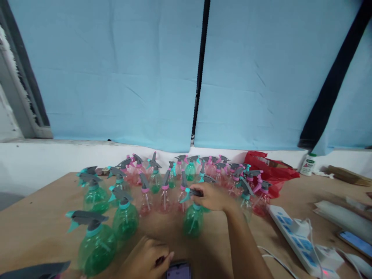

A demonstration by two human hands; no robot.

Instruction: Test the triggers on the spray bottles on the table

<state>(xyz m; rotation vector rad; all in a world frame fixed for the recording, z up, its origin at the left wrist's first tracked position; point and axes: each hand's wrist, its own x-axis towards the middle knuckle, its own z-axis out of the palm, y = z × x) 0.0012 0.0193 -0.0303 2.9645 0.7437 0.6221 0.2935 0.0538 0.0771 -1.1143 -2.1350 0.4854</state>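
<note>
Green translucent spray bottle (192, 221) stands upright on the tabletop (37, 228), centre, just in front of the main bottle cluster. Right hand (213, 197) is clamped over its grey trigger head from the right side, with the teal nozzle tip sticking out to the left of the fingers. The forearm comes in from the bottom right.

Left hand (147, 259) is low at the near edge, fingers curled in, with the fingertips right at the top edge of a phone (178, 270) whose screen is lit. Can't tell whether it actually grips the phone or only rests beside it.

Around it:
- Pink spray bottles (164, 201) and more green ones stand packed in rows behind, all upright with trigger heads on.
- Two bigger green bottles are to the left: one near the front (97, 248), one behind it (125, 219), both apart from the held one.
- Red plastic bag (271, 170) lies behind the cluster on the right.
- White power strip (293, 236) sits right of the forearm with plugs in it and cables trailing toward the near edge.
- Second phone (356, 240) is at the far right, screen on.
- Small white bottle with green cap (308, 164) stands by the wall ledge.
- Blue sheeting (116, 77) covers the wall behind.
</note>
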